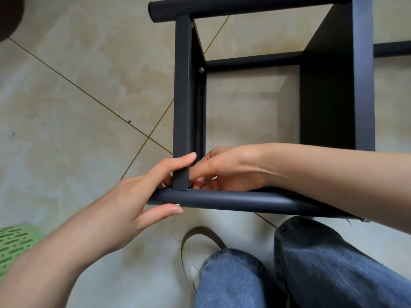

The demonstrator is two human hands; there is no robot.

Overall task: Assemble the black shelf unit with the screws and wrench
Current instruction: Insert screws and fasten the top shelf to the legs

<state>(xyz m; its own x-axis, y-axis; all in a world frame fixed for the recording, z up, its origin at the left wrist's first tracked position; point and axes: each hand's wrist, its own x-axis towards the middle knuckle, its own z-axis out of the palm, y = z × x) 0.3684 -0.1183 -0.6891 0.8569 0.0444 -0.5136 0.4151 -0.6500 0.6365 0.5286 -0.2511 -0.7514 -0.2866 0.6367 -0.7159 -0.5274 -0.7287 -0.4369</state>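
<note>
The black shelf unit stands on the tiled floor, seen from above. A square black crossbar runs from the far round tube down to the near round tube. My left hand grips the near tube at the joint, with a finger on the crossbar's lower end and the thumb beside a silver screw head. My right hand reaches in behind the joint with curled fingers; what they pinch is hidden. Another screw sits in the inner bracket. No wrench is in view.
A green perforated plastic stool or basket sits at the lower left. My legs in blue jeans and a white shoe are just below the near tube. A dark round object fills the top left corner.
</note>
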